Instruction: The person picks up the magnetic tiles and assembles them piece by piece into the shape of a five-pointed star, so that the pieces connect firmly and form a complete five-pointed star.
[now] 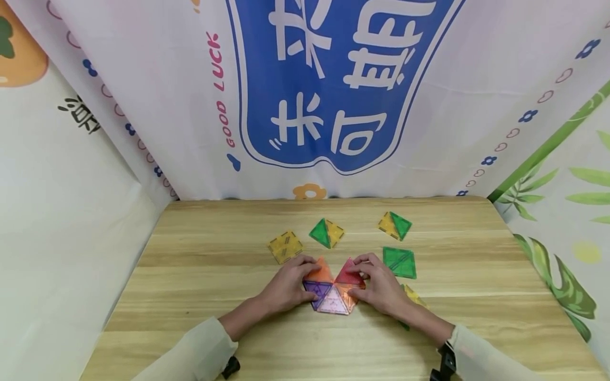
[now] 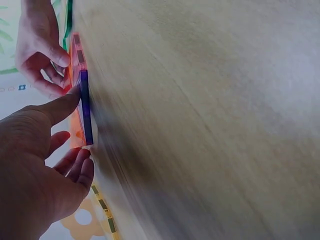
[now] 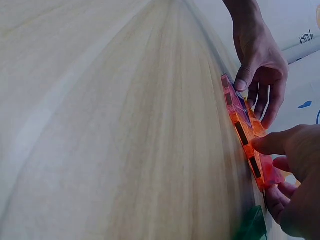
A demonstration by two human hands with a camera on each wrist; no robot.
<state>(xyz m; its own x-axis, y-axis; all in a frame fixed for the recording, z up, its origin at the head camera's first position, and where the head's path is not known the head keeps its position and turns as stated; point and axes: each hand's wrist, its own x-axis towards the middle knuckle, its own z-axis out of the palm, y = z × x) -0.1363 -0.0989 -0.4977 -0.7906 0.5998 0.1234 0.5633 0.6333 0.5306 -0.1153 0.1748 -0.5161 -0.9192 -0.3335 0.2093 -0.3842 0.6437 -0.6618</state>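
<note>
Triangular translucent magnetic tiles lie point to point in a fan on the table. An orange tile (image 1: 322, 270) is at upper left, a purple tile (image 1: 315, 288) under it, and a pale pink tile (image 1: 333, 302) at the bottom. A second orange tile (image 1: 348, 296) and a red tile (image 1: 347, 275) make up the right side. My left hand (image 1: 289, 283) holds the left side, thumb on the purple tile and fingers at the upper orange one. With my right hand (image 1: 383, 288) I grip the right side, thumb on the lower orange tile, fingers at the red one.
Behind the hands lie a yellow square (image 1: 285, 247) and two green-and-yellow squares (image 1: 326, 233), (image 1: 394, 226). A green square (image 1: 399, 262) sits beyond the right hand. Another yellow-and-green piece (image 1: 414, 296) is partly hidden under the right forearm. A printed curtain (image 1: 200, 174) hangs at the table's back edge.
</note>
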